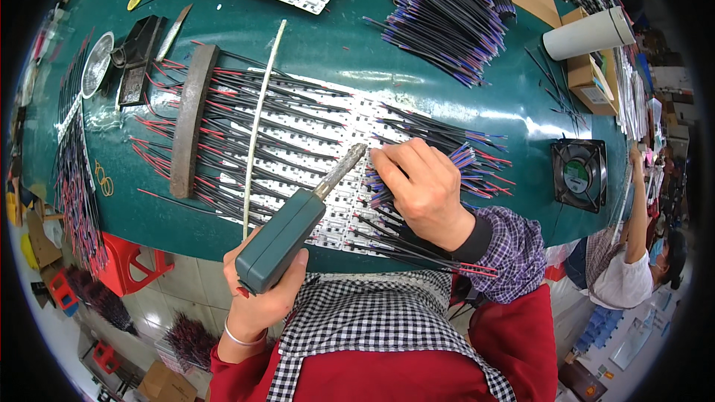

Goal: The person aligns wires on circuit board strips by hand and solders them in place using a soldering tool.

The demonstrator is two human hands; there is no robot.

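In the head view, the left hand (261, 311) wraps the soldering iron (284, 237), its tip above the white board (362, 116) just beside the right hand (426, 192), bunched, pinching what I cannot tell, so a slip could burn it.

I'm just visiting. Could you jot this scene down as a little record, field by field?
Left hand: grips a green soldering iron
Right hand: fingers bent near the iron's tip; grip on a wire unclear
Under the hands: white circuit boards, black and red wires
Across the wires: a grey-brown bar, a thin pale stick
Far side: a pile of dark wires
Right side: a black fan, a white tumbler
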